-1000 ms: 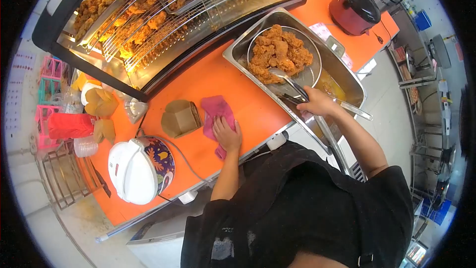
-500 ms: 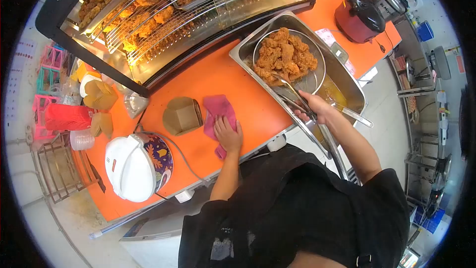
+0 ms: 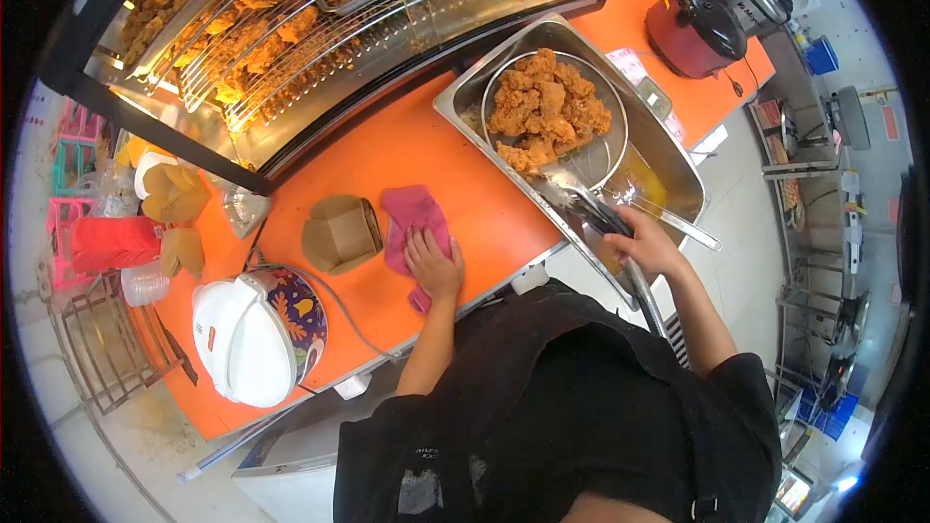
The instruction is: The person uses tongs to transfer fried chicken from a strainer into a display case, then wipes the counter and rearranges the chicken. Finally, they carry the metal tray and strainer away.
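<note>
My left hand (image 3: 433,266) lies flat on a pink cloth (image 3: 415,211) on the orange counter, fingers stretched out. In my right hand (image 3: 647,240) is a pair of metal tongs (image 3: 635,289), its dark grip in my closed fingers. The tongs' tips are over the near edge of a steel pan (image 3: 463,105), just beside the fried chicken (image 3: 554,108). No piece is visible between them. That chicken is heaped in a round wire strainer (image 3: 621,140), whose handle reaches across the pan's right side. Yellowish oil (image 3: 647,179) shows in the pan.
An open cardboard box (image 3: 341,232) stands left of the cloth. Further left is a pot with a white lid (image 3: 240,339), its cable crossing the counter. A glass display warmer (image 3: 320,126) full of fried chicken rises behind. A red rice cooker (image 3: 693,34) sits at the far right.
The tongs' tips have drawn back slightly from the chicken and look closer together. My right hand has turned around the grip. The whole view has shifted slightly; my left hand stays on the cloth.
</note>
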A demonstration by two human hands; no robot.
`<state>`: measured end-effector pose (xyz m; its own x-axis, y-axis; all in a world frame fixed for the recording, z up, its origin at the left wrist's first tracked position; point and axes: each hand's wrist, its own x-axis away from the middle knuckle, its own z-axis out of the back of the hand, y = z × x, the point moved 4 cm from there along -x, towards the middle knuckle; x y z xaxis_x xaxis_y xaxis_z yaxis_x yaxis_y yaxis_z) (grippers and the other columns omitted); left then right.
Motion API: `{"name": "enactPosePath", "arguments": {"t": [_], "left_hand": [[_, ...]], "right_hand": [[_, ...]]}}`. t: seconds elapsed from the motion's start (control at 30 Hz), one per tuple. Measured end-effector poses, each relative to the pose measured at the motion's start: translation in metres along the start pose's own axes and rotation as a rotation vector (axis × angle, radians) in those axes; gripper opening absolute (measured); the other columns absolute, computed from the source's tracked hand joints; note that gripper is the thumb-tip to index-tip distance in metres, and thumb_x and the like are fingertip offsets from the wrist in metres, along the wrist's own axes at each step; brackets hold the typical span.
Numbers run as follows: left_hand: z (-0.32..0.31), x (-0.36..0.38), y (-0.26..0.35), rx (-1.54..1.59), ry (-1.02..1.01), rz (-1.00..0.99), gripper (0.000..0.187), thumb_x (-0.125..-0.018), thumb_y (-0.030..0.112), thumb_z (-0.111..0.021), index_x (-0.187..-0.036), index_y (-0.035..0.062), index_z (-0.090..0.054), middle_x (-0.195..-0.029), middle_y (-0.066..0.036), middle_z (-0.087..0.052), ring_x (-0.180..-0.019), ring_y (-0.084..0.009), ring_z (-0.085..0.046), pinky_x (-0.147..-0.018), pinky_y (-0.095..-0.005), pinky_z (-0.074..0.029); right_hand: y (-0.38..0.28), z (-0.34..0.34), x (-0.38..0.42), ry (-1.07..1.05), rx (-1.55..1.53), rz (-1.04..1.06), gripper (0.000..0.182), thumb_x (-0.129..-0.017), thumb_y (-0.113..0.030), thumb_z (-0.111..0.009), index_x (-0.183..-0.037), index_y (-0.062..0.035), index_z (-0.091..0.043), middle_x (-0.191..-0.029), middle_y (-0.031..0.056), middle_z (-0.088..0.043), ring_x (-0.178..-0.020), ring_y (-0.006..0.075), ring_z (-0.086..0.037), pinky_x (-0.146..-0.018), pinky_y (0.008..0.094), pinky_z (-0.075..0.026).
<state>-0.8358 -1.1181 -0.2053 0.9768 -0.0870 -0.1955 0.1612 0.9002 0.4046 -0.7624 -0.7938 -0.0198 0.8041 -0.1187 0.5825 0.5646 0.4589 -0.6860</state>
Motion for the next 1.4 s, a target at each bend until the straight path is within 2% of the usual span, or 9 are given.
{"name": "enactPosePath", "arguments": {"t": [0.27,0.33,0.4,0.47,0.73,1.1,1.23,1.3,1.4], "left_hand": [[0.001,-0.001,0.0,-0.024,0.015,-0.011,0.05,-0.087,0.033,-0.059,-0.119,-0.0037,-0.052,-0.13,-0.022,-0.05,-0.131,-0.0367,-0.041,-0.107,-0.0494,-0.032],[-0.001,-0.001,-0.001,-0.029,0.018,-0.013,0.049,-0.087,0.033,-0.059,-0.119,-0.0036,-0.052,-0.13,-0.021,-0.051,-0.13,-0.0367,-0.041,-0.107,-0.0494,-0.032],[-0.002,0.0,0.0,-0.035,0.023,-0.014,0.049,-0.087,0.033,-0.059,-0.119,-0.0036,-0.052,-0.13,-0.021,-0.051,-0.13,-0.0366,-0.041,-0.107,-0.0494,-0.032],[-0.001,-0.001,0.0,-0.039,0.01,-0.013,0.05,-0.086,0.032,-0.06,-0.119,-0.0036,-0.052,-0.13,-0.021,-0.05,-0.13,-0.0365,-0.041,-0.108,-0.0493,-0.031],[0.002,-0.005,0.001,-0.023,0.018,0.004,0.05,-0.086,0.032,-0.06,-0.12,-0.003,-0.051,-0.13,-0.02,-0.05,-0.13,-0.0358,-0.042,-0.108,-0.0492,-0.031],[0.005,-0.001,0.001,-0.021,0.018,0.0,0.05,-0.085,0.032,-0.061,-0.12,-0.0027,-0.052,-0.13,-0.02,-0.051,-0.129,-0.036,-0.042,-0.108,-0.0486,-0.031],[0.004,-0.003,0.0,-0.007,0.023,0.007,0.051,-0.084,0.031,-0.062,-0.12,-0.0031,-0.052,-0.131,-0.021,-0.05,-0.13,-0.0361,-0.042,-0.108,-0.0487,-0.031],[0.005,-0.001,0.001,0.004,0.035,0.003,0.051,-0.083,0.03,-0.062,-0.12,-0.0032,-0.052,-0.132,-0.021,-0.05,-0.129,-0.0361,-0.042,-0.108,-0.0488,-0.031],[0.005,-0.002,0.0,-0.004,0.028,0.012,0.05,-0.083,0.03,-0.063,-0.119,-0.0032,-0.052,-0.132,-0.021,-0.05,-0.129,-0.0359,-0.042,-0.108,-0.0488,-0.032]], "right_hand": [[-0.033,0.023,0.011,-0.12,-0.006,-0.116,0.052,-0.089,-0.011,-0.062,-0.134,-0.0014,-0.04,-0.082,0.0116,-0.064,-0.061,0.0146,-0.065,-0.055,0.0303,-0.052],[-0.034,0.032,0.008,-0.065,0.216,-0.128,0.03,-0.09,-0.008,-0.061,-0.115,-0.0012,-0.046,-0.08,0.0078,-0.063,-0.06,0.0136,-0.064,-0.055,0.0278,-0.053],[-0.028,0.034,-0.007,-0.02,0.463,0.0,0.033,-0.087,-0.008,-0.063,-0.114,-0.0011,-0.047,-0.078,0.0124,-0.063,-0.06,0.0187,-0.064,-0.056,0.0328,-0.051],[-0.044,0.025,-0.021,-0.055,0.543,0.008,0.039,-0.083,-0.017,-0.063,-0.115,-0.0014,-0.046,-0.089,0.0239,-0.063,-0.09,0.0406,-0.062,-0.081,0.0463,-0.048],[-0.033,0.003,-0.063,-0.17,0.376,-0.057,0.036,-0.084,-0.016,-0.06,-0.114,-0.0015,-0.045,-0.091,0.0254,-0.064,-0.089,0.0425,-0.063,-0.078,0.0482,-0.049],[-0.031,-0.031,-0.054,0.039,0.557,0.047,0.04,-0.09,-0.02,-0.059,-0.119,-0.004,-0.037,-0.091,0.0328,-0.061,-0.09,0.0513,-0.058,-0.078,0.0552,-0.045],[0.0,-0.038,-0.079,-0.024,0.506,0.148,0.049,-0.094,-0.033,-0.053,-0.126,-0.0015,-0.034,-0.089,0.0285,-0.063,-0.089,0.0445,-0.062,-0.079,0.0506,-0.047],[0.007,-0.043,-0.076,-0.038,0.076,-0.163,0.053,-0.098,-0.046,-0.044,-0.124,-0.0004,-0.04,-0.085,0.0249,-0.063,-0.081,0.0383,-0.064,-0.074,0.0452,-0.048],[0.008,-0.043,-0.079,0.028,0.116,-0.043,0.059,-0.099,-0.055,-0.036,-0.114,-0.0003,-0.052,-0.075,0.0173,-0.062,-0.072,0.0296,-0.063,-0.066,0.0399,-0.049]]}}
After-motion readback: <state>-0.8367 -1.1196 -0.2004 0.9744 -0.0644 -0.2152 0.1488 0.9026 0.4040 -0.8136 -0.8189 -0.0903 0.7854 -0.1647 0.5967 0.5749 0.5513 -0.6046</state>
